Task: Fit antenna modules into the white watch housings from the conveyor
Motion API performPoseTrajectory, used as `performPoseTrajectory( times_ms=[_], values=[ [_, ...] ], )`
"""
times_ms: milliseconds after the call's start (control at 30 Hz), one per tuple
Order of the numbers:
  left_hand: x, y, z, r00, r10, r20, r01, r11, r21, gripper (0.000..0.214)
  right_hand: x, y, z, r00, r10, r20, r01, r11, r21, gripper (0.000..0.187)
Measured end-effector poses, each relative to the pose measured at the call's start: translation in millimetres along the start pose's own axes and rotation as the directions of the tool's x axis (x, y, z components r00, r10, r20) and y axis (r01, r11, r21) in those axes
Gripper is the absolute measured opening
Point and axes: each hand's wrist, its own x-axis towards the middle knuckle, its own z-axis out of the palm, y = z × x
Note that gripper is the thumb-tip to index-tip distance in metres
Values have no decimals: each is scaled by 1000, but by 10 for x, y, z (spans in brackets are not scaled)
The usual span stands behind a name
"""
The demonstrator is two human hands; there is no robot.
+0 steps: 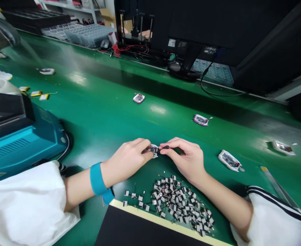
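My left hand [126,161] pinches a small circuit board module [154,150] between thumb and fingertips. My right hand [183,159] comes in from the other side, its fingertips holding a small black part [164,147] against the module's edge. Below both hands lies a loose heap of tiny black-and-white wired components [178,205] on the green mat [99,112]. Several assembled modules with pink or white casings, such as one [229,160] near my right hand, lie scattered across the mat.
A teal machine [19,143] stands at the left, and small yellow batteries [36,93] lie beyond it. A black board with a cream edge [145,225] sits at the near edge. A monitor stand [183,66], red wires [122,49] and clear parts trays [86,35] line the far side.
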Motion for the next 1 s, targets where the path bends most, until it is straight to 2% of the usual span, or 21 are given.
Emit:
performPoseTrajectory(
  times_ms=[300, 767, 1000],
  values=[
    [4, 3, 1, 1000, 7, 2, -7, 1000, 14, 29, -32, 3, 9, 990, -137, 20, 138, 988, -72, 12],
    [6, -4, 29, 999, 26, -30, -24, 998, 60, 34, -68, 27, 43, 966, -247, 74, 255, 956, -144, 13],
    [20, -2, 39, 1000, -20, 23, 20, 1000, 12, 35, -75, 35, 95, 986, -163, 30, 165, 961, -222, 13]
  ],
)
